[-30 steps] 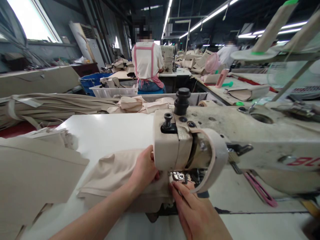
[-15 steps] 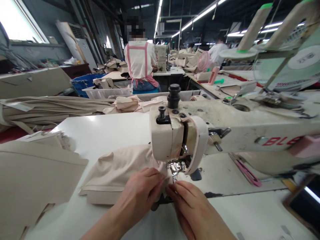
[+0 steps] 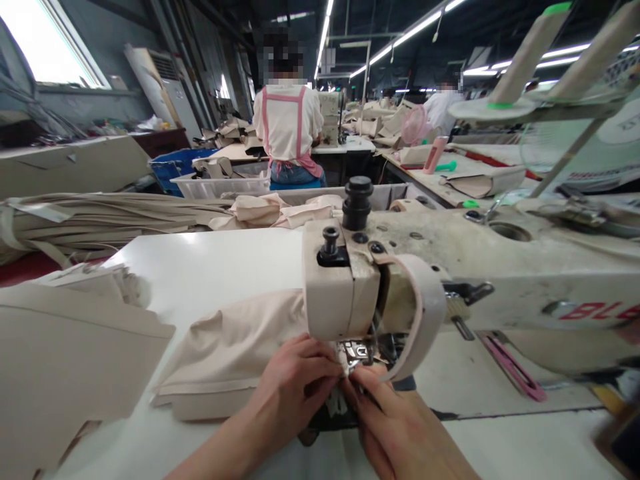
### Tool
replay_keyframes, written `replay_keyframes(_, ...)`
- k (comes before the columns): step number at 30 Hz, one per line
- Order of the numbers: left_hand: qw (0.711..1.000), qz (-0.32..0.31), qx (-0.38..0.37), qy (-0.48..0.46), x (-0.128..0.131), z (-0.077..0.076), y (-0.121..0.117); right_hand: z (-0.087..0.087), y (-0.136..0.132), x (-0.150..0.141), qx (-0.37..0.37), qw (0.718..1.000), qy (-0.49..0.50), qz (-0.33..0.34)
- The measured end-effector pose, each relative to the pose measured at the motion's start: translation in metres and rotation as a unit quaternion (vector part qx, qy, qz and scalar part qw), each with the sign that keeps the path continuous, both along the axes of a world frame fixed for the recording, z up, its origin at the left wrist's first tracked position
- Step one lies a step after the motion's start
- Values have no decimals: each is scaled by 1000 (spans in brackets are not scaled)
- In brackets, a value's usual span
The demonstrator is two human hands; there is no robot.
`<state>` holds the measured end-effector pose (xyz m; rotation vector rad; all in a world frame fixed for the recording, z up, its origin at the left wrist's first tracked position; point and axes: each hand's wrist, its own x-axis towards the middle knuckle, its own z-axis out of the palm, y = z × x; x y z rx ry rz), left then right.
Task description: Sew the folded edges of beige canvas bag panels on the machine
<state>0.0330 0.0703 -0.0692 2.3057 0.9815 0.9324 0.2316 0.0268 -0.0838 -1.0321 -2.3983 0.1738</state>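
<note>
A folded beige fabric piece [image 3: 225,350] lies on the white table [image 3: 210,267], its right end under the head of a cream sewing machine [image 3: 450,273]. My left hand [image 3: 295,387] pinches the fabric edge just in front of the presser foot [image 3: 357,352]. My right hand [image 3: 400,427] meets it from the right, fingers closed on the same edge below the needle area. The fingertips of both hands touch each other.
A stack of beige panels [image 3: 65,360] sits at the left front. Long beige strips [image 3: 100,217] pile at the table's back left. A pink tool [image 3: 510,367] lies under the machine arm. A person in a pink apron [image 3: 287,127] sits ahead, back turned, at another machine.
My left hand slid from beside the machine head to the fabric edge in front of the presser foot. My right hand closed in until the fingertips met.
</note>
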Motion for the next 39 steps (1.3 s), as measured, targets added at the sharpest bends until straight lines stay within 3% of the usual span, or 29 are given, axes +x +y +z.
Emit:
replay_keyframes(8, 999, 36, -27, -26, -1, -6, 7, -2, -1, 0, 2, 1000, -7, -11)
replay_keyframes(17, 998, 48, 37, -4, 2, -5, 6, -2, -3, -3, -5, 1000, 5, -22)
replay_keyframes(23, 997, 21, 76, 8, 2, 2, 9, -4, -3, 0, -17, 999, 26, -20)
replay_keyframes(27, 996, 62, 53, -36, 5, 1, 7, -5, -3, 3, -9, 999, 34, -20)
replay_keyframes(32, 996, 68, 27, -43, 7, -1, 5, -2, -5, 8, -30, 997, 55, -39)
replay_keyframes(39, 993, 44, 105, 13, 5, 5, 2, -3, -4, 8, -40, 998, 31, -44)
